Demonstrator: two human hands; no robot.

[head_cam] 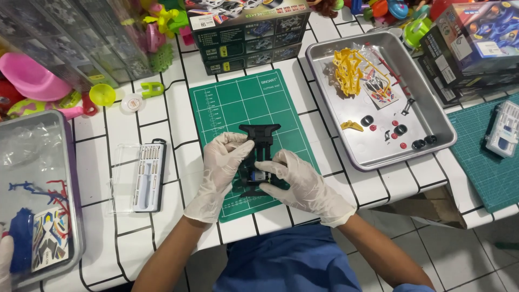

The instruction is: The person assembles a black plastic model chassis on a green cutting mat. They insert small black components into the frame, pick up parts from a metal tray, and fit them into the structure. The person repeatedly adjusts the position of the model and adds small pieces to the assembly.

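Both hands wear white gloves and meet over the green mat (238, 103) at the middle of the white tiled counter (173, 108). Between them sits a black chassis (259, 148), lying flat on the mat with its wide end pointing away from the person.

Left hand (224, 162): grip closed on the chassis's left side, thumb and fingers pinching its edge near the far end.

Right hand (294, 178): grip closed on the chassis's near right part, fingers curled over it and covering a small blue-and-silver piece seated there. What that piece is cannot be told.

Surroundings:
- Right of the mat, a steel tray (432, 116) holds a yellow sprue (348, 70), a sticker sheet (381, 86), black tyres (400, 130) and small red parts (403, 145).
- Left of the mat, a clear driver case (148, 176) lies closed, well apart from the hands.
- At the far left edge, a second tray (70, 162) holds blue and red sprues and another sticker sheet.
- Behind the mat, a dark kit box (248, 32) stands on the counter.
- At the far right, a second mat (481, 157) carries a small white parts box (504, 130).
- Bright plastic toys crowd the counter's far left corner.
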